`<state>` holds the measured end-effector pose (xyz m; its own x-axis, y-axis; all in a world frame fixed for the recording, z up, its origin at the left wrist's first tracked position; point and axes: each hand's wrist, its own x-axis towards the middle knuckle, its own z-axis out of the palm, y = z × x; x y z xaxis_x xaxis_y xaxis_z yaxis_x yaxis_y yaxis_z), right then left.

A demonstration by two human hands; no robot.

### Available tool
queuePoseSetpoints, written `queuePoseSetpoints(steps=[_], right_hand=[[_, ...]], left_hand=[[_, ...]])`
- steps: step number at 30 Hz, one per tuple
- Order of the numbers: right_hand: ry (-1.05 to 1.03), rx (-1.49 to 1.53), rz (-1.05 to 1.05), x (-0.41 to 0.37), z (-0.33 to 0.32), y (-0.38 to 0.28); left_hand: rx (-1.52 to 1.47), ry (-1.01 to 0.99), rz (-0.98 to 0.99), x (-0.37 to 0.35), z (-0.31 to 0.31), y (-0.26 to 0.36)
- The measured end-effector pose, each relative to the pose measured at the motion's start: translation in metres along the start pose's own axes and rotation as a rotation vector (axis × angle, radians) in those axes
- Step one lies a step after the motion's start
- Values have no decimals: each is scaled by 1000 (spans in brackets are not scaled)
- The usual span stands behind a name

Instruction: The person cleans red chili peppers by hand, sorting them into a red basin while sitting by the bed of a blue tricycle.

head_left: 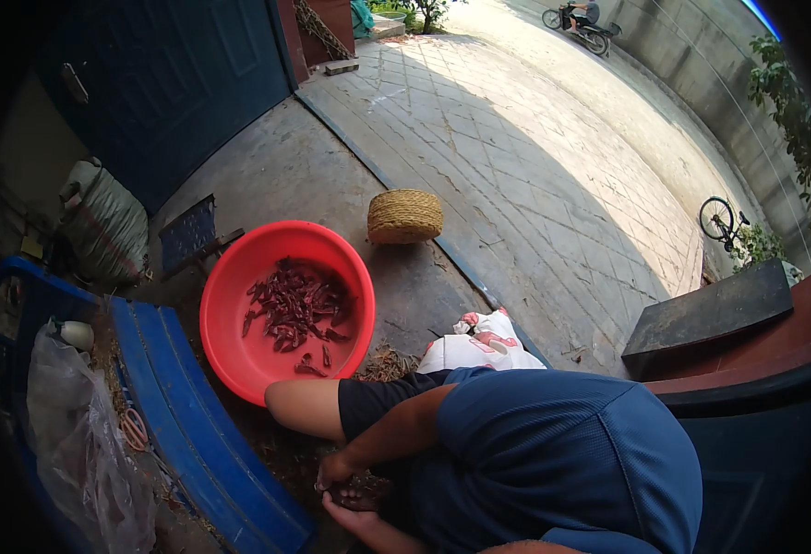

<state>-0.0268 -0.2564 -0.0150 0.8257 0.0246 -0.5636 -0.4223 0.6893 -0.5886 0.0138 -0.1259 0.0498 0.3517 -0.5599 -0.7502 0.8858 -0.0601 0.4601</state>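
Two grips, L hand (354,519) & R hand (336,469), part-closed on chillies (366,492); shaded concrete flr (267,171) by door (184,83) bears tub (225,342) & basket (405,218).

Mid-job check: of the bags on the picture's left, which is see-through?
The crumpled plastic bag across the blue bench from the red basin. Its film is translucent; the woven sack by the dark door looks opaque.

Right arm (401,429) bent; right fingers (328,474) curled; left fingers (333,504) just beside them
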Motion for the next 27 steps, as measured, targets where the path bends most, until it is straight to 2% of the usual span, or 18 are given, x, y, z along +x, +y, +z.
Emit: queuePoseSetpoints(steps=[1, 2, 4, 5, 7, 9, 11, 12, 15, 17, 19, 21, 23, 25, 27], right_hand=[[-23, -46, -84, 0, 2, 0], [-31, -49, -81, 0, 4, 2], [104, -246, -185, -35, 14, -16], [84, -256, -179, -47, 17, -21], [184, -363, -192, -55, 25, -27], [162, -341, -152, -20, 8, -8], [158, -268, -16, -16, 15, -10], [209, -377, -15, -17, 17, -15], [142, -84, 110, -20, 21, -21], [76, -90, 66, -19, 22, -20], [-29, -80, 142, -32, 35, -25], [1, -87, 42, -31, 39, -16], [6, -54, 112, -35, 47, -17], [107, 25, 109, -32, 56, -8], [83, 87, 166, -35, 59, -10]], left_hand=[[37, 8, 24, 1, -3, 1], [34, 14, 30, 3, -7, 0], [11, -43, -12, 8, -13, -1], [-1, -31, 2, 7, -16, -3], [19, 30, 10, 3, -9, -5], [-54, -77, -7, 8, -20, -8], [-57, -56, 37, 8, -21, -8], [-54, -39, 36, 2, -14, -6], [-58, 46, 77, -5, -12, -6], [-2, 152, 76, -15, -12, -1], [-47, 157, 89, -9, -29, -9], [-91, 154, 105, -8, -41, -12], [-95, 97, 137, -19, -37, -10], [-99, 132, 139, -23, -34, -6], [-84, 147, 159, -24, -34, -6]])
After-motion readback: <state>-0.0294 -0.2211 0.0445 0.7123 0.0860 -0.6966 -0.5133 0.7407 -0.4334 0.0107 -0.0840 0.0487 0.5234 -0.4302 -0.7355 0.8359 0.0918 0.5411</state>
